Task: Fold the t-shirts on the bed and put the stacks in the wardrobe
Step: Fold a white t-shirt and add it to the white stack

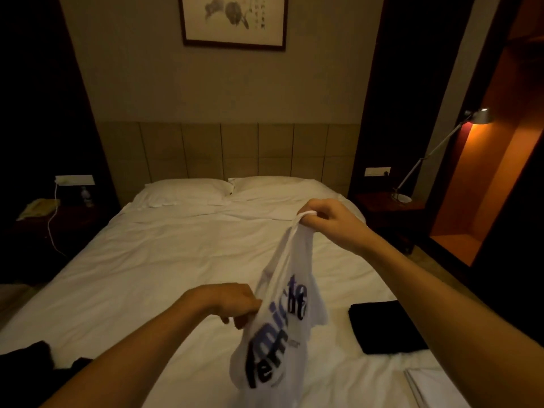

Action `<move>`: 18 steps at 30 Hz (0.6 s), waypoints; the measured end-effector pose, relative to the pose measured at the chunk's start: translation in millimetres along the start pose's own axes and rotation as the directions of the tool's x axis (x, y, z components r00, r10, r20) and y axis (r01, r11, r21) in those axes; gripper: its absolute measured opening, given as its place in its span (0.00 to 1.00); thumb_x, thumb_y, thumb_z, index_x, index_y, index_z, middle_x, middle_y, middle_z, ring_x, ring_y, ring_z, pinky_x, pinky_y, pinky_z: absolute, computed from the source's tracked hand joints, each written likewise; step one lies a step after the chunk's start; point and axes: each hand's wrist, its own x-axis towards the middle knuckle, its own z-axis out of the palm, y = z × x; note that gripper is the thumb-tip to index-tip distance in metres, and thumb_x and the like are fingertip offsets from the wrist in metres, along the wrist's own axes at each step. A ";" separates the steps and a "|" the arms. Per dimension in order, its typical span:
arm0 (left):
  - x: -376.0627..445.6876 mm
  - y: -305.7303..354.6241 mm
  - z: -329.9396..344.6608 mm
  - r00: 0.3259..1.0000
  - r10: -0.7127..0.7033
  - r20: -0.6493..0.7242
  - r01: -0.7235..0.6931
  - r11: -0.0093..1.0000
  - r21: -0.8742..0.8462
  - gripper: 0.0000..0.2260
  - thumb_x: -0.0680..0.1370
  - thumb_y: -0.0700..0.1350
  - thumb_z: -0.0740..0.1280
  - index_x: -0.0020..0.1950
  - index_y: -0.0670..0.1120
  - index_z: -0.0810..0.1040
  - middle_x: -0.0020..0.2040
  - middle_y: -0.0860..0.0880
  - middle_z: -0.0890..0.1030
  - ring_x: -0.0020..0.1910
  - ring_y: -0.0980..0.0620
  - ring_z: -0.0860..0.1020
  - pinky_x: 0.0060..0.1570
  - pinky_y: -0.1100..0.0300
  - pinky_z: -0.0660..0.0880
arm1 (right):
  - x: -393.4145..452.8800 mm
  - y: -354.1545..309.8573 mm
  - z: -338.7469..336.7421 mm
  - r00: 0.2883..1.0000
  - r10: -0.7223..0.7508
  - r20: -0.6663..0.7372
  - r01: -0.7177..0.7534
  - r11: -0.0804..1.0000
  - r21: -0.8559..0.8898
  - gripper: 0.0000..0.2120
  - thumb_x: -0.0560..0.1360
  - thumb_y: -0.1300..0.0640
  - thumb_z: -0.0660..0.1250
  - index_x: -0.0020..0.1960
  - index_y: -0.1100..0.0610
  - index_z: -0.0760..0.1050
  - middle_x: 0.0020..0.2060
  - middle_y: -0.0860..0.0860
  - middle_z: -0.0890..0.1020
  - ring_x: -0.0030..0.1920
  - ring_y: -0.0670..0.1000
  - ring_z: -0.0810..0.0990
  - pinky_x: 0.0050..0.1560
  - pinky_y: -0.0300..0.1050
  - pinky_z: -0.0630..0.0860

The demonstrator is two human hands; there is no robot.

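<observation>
A white t-shirt (282, 325) with dark and purple lettering hangs in the air over the bed (164, 260). My right hand (326, 219) grips its top edge, raised above the bed's right half. My left hand (232, 301) pinches the shirt's left side lower down. A folded black t-shirt (385, 328) lies flat on the bed at the right. A folded white garment (432, 387) lies at the bottom right corner. Dark unfolded clothing (32, 363) is bunched at the bed's lower left.
Two white pillows (188, 191) lie at the padded headboard. A dark nightstand on the left carries a phone (38, 209) and a bottle. A desk lamp (479, 116) stands on the right nightstand beside an orange-lit wooden recess (482, 187).
</observation>
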 end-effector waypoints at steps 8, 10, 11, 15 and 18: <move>9.2 -35.2 6.6 0.824 -0.170 -0.541 0.459 0.761 0.459 0.37 0.75 0.75 0.48 0.61 0.49 0.79 0.60 0.48 0.80 0.59 0.47 0.78 0.61 0.51 0.67 | -20.4 21.5 -23.8 0.996 0.068 0.059 -0.049 0.961 -0.272 0.11 0.73 0.61 0.68 0.33 0.61 0.73 0.29 0.54 0.72 0.33 0.47 0.70 0.37 0.47 0.68; 9.3 -40.1 0.5 0.724 -0.148 -0.674 0.551 0.712 0.436 0.31 0.75 0.73 0.55 0.62 0.51 0.78 0.60 0.50 0.80 0.59 0.48 0.78 0.60 0.54 0.68 | -30.5 32.9 -26.2 0.983 0.114 0.146 -0.054 0.931 -0.362 0.13 0.74 0.56 0.70 0.32 0.57 0.73 0.29 0.48 0.71 0.32 0.45 0.69 0.37 0.46 0.67; 7.9 -40.5 -4.9 0.674 -0.125 -0.728 0.572 0.712 0.407 0.25 0.76 0.68 0.59 0.60 0.52 0.79 0.58 0.50 0.80 0.57 0.49 0.79 0.57 0.56 0.69 | -34.7 38.3 -27.6 0.972 0.139 0.190 -0.045 0.902 -0.430 0.15 0.74 0.51 0.71 0.33 0.57 0.74 0.30 0.47 0.72 0.33 0.45 0.70 0.37 0.46 0.68; -9.0 -39.8 -29.2 0.425 -0.090 -0.901 0.475 0.869 0.138 0.12 0.77 0.56 0.65 0.40 0.50 0.79 0.41 0.49 0.81 0.41 0.47 0.80 0.39 0.60 0.69 | -40.7 36.9 -31.2 0.943 0.228 0.244 -0.012 0.752 -0.659 0.31 0.73 0.31 0.61 0.36 0.60 0.77 0.34 0.57 0.77 0.37 0.53 0.74 0.39 0.51 0.71; -24.3 -30.5 -39.3 0.228 -0.168 -0.959 0.178 0.976 -0.128 0.09 0.76 0.50 0.68 0.38 0.49 0.77 0.36 0.49 0.77 0.36 0.48 0.74 0.37 0.58 0.67 | -37.2 31.3 -33.1 0.968 0.207 0.140 -0.040 0.680 -0.732 0.21 0.79 0.39 0.60 0.45 0.56 0.75 0.39 0.53 0.80 0.41 0.53 0.77 0.40 0.48 0.72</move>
